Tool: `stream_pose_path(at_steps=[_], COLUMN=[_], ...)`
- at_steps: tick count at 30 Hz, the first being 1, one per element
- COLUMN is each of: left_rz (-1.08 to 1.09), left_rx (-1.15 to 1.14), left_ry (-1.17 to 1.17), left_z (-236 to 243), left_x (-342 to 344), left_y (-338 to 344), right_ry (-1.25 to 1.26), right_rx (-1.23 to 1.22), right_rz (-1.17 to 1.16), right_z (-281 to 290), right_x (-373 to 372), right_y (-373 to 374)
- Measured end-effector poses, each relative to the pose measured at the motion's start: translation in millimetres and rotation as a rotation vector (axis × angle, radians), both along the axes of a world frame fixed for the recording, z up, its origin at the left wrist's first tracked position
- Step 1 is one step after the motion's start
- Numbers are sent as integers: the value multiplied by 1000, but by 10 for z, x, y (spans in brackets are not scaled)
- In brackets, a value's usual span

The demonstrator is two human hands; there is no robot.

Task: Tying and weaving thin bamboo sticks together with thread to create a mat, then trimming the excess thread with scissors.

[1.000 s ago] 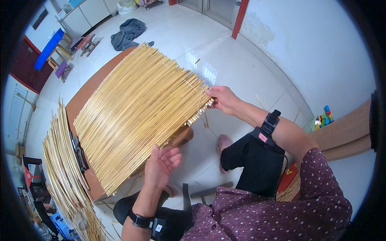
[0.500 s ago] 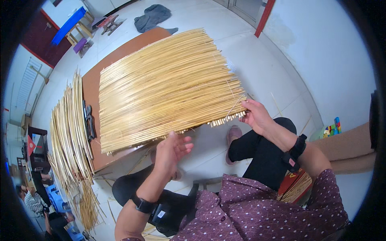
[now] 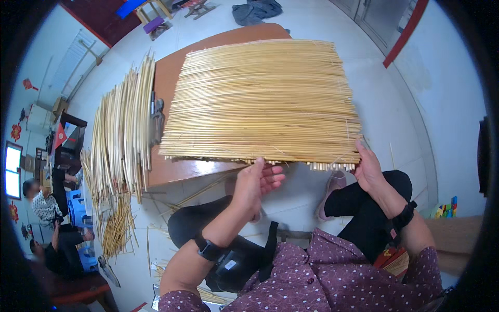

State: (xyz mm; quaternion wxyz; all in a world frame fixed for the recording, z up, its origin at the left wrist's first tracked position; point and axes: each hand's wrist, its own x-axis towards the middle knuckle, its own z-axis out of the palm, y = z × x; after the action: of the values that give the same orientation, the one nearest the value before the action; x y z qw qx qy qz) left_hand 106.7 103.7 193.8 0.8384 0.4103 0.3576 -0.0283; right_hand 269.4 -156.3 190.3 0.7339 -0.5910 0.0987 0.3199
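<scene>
I have a brown table (image 3: 208, 167) in view, with a broad mat of straw-coloured stalks (image 3: 265, 104) spread across most of its top, jutting past the edge at 4 o'clock. At 9 o'clock on the tabletop, I make out a dark hand tool (image 3: 158, 122) just beside the mat. Underneath is a pale tiled floor (image 3: 384, 83): I see a dark grey cloth (image 3: 254, 11) on it at 12 o'clock, loose stalks (image 3: 196, 195) at 7.
</scene>
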Motion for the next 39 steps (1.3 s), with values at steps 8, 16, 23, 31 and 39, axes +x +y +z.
stream_pose_path(at_steps=[8, 16, 23, 31, 39], left_rz=[158, 254, 267, 94, 59], left_rx=[89, 102, 85, 1, -56], left_ry=[-29, 9, -43, -46, -109], left_z=[171, 132, 239, 181, 143], left_x=[-25, 7, 13, 14, -2], left_y=[144, 128, -5, -94, -99], right_ry=[-182, -50, 30, 59, 25], right_rx=[77, 21, 86, 31, 45], right_rz=[81, 15, 15, 90, 58], right_z=[67, 203, 237, 286, 206], right_x=[-59, -140, -129, -210, -267], right_y=[276, 322, 324, 327, 360])
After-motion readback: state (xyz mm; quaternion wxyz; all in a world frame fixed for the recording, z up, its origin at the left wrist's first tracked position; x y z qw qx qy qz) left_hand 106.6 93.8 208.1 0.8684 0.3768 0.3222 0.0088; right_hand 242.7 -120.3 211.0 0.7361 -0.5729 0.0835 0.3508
